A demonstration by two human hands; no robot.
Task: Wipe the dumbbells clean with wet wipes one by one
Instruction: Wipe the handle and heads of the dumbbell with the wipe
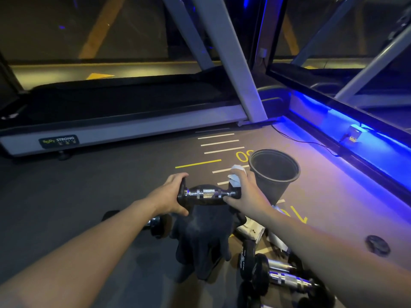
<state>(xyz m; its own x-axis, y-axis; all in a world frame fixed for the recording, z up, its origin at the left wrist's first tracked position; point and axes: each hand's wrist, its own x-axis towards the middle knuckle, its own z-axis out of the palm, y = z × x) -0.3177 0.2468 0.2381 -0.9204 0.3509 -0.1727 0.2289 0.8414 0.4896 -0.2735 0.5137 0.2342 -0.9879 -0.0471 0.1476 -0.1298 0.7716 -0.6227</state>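
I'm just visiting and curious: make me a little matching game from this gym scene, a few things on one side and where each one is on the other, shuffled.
Things:
1. dumbbell
2. wet wipe
3. bin
4. treadmill

Places:
A. standing on the floor right of the hands
B. held between both hands
C. along the far side of the floor
D. under the right hand, on the dumbbell's end

Pairs: 1-B, 2-D, 3-A, 4-C
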